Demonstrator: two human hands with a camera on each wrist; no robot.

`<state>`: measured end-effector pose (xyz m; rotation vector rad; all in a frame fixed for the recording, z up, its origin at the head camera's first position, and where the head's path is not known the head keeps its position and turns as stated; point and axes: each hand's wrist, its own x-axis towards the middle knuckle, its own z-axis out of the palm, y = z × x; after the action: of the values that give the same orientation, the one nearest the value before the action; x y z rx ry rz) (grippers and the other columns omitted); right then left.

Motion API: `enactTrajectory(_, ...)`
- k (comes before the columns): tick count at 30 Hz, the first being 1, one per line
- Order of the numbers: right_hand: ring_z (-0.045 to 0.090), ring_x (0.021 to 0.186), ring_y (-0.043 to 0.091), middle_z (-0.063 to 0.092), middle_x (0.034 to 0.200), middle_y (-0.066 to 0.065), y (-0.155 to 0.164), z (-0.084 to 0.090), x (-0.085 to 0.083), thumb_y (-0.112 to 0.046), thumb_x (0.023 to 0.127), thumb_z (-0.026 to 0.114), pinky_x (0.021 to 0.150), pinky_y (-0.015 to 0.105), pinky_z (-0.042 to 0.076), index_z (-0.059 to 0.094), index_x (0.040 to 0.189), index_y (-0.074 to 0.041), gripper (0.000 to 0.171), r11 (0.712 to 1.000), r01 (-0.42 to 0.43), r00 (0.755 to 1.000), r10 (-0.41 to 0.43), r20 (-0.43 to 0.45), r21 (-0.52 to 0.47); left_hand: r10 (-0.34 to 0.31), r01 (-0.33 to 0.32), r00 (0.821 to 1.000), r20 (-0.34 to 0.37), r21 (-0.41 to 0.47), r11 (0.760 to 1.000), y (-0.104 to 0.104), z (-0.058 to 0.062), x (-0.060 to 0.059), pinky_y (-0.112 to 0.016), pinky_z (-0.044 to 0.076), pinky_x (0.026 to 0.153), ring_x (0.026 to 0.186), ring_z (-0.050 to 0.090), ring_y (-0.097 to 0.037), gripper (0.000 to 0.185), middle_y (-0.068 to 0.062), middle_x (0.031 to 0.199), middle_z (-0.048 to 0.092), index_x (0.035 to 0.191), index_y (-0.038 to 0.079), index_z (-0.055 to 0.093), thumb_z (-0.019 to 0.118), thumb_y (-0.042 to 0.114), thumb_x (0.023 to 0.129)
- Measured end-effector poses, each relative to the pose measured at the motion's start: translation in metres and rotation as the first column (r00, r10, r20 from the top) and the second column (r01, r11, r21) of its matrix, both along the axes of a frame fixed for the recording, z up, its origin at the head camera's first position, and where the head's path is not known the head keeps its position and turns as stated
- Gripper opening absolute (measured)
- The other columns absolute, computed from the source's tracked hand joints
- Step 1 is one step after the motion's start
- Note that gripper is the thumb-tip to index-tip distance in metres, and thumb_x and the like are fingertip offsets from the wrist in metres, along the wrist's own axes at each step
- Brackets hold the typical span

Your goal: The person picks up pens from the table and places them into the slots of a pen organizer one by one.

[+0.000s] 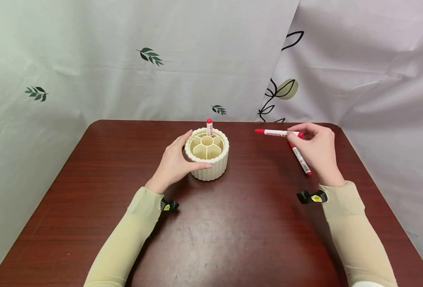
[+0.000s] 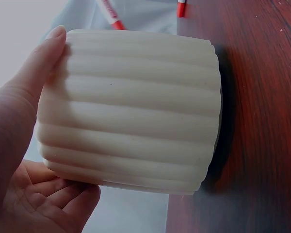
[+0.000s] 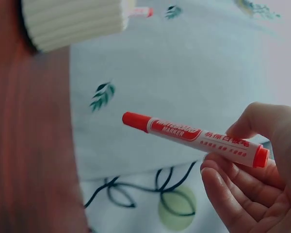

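A cream pen holder (image 1: pixel 215 169) with a scalloped rim and petal-shaped compartments stands on the table. My left hand (image 1: pixel 172 162) grips its left side, thumb across the front and fingers behind; the left wrist view shows its ribbed wall (image 2: pixel 136 111) close up. One red-capped marker (image 1: pixel 209 128) stands in a rear compartment. To the right, my right hand (image 1: pixel 319 148) pinches a red and white whiteboard marker (image 3: pixel 184 135) near one end, its red cap pointing left toward the holder. Below that hand, another red and white marker (image 1: pixel 301 160) lies on the table.
The dark reddish wooden table (image 1: pixel 211 235) has rounded far corners. Behind it hangs a pale curtain (image 1: pixel 183 79) with leaf prints. A black wrist camera (image 1: pixel 169 205) is strapped at the left cuff, and another camera (image 1: pixel 312 197) at the right.
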<state>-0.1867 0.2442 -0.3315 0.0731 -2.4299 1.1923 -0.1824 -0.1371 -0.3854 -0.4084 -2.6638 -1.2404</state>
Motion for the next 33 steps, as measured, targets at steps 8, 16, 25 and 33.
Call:
enactTrajectory(8,0.062,0.062,0.018,0.069,0.071,0.005,-0.019,0.018,-0.002,-0.024,0.088,0.08,0.057,0.023,0.048,0.083,0.095,-0.013,0.014,0.988,-0.088,0.996,0.084,-0.037,-0.127,-0.004,0.004,1.0,0.008,0.008,1.0,0.001,0.001,0.0,-0.046,0.039,0.111,0.139,0.043,-0.025,0.12,-0.004,0.153,0.046,0.157,0.013,0.039,0.092,0.062,0.061)
enactTrajectory(16,0.063,0.062,0.013,0.069,0.071,0.003,-0.041,0.037,0.001,-0.014,0.085,0.08,0.063,0.02,0.052,0.081,0.094,-0.003,0.014,0.972,-0.125,0.987,0.101,-0.128,-0.2,-0.014,0.013,1.0,0.018,0.046,0.999,0.0,0.001,0.0,-0.042,0.042,0.109,0.136,0.046,-0.021,0.119,-0.003,0.151,0.049,0.156,0.011,0.04,0.094,0.058,0.061)
enactTrajectory(25,0.061,0.06,0.012,0.067,0.069,0.001,-0.07,0.059,0.014,-0.009,0.084,0.079,0.061,0.02,0.051,0.08,0.092,0.002,0.013,0.943,-0.19,0.974,0.146,-0.172,-0.274,-0.012,0.008,0.999,0.037,0.09,0.996,-0.001,0.001,0.001,-0.039,0.046,0.104,0.126,0.053,-0.017,0.117,-0.003,0.144,0.052,0.154,0.01,0.041,0.097,0.053,0.059)
enactTrajectory(33,0.057,0.056,0.014,0.065,0.065,0.003,-0.085,0.064,0.011,-0.008,0.084,0.08,0.056,0.022,0.048,0.079,0.089,0.004,0.013,0.932,-0.252,0.957,0.2,-0.211,-0.259,-0.01,0.006,0.999,0.047,0.083,0.997,0.0,0.003,0.0,-0.039,0.046,0.105,0.128,0.052,-0.017,0.118,-0.003,0.145,0.052,0.155,0.011,0.041,0.097,0.054,0.06)
